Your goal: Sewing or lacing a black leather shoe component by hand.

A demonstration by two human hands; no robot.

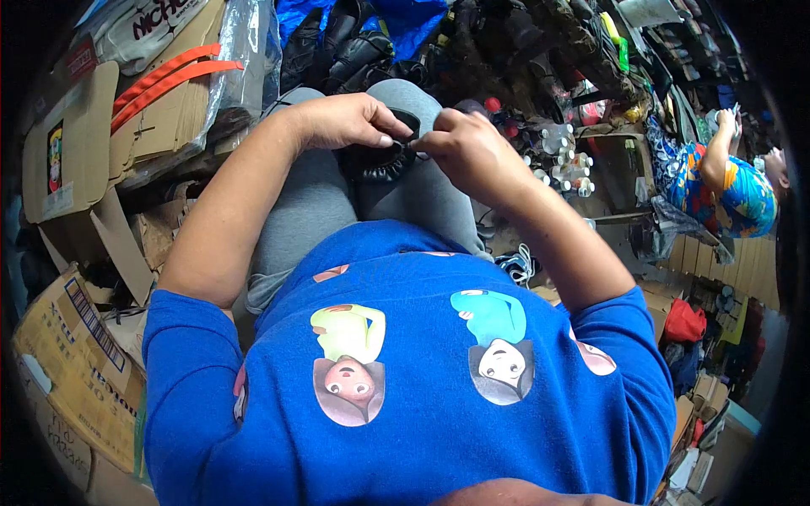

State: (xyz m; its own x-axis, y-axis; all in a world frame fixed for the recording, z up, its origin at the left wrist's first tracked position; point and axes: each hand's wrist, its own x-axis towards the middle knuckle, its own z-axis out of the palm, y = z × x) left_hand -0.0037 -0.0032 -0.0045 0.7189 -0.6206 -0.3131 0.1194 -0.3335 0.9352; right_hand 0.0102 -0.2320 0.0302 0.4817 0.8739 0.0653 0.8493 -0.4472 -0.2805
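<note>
A black leather shoe [381, 173] with a puckered, gathered edge rests on my knees, between the grey-trousered thighs. My left hand [359, 121] is closed at its far left side, thumb and fingers over the rim. From the right, my right hand [468, 148] is pinched at the shoe's right edge, its fingertips close to those of the left hand. Whatever thin thing that pinch may contain is too small to make out. The hands hide part of the shoe's opening.
Several black shoes [348, 52] lie heaped beyond my knees by a blue plastic sheet [291, 18]. Cardboard [80, 143] with orange strips [169, 80] stands at left. Small bottles [567, 160] cluster at right; farther right, another person [730, 190] wears a colourful shirt.
</note>
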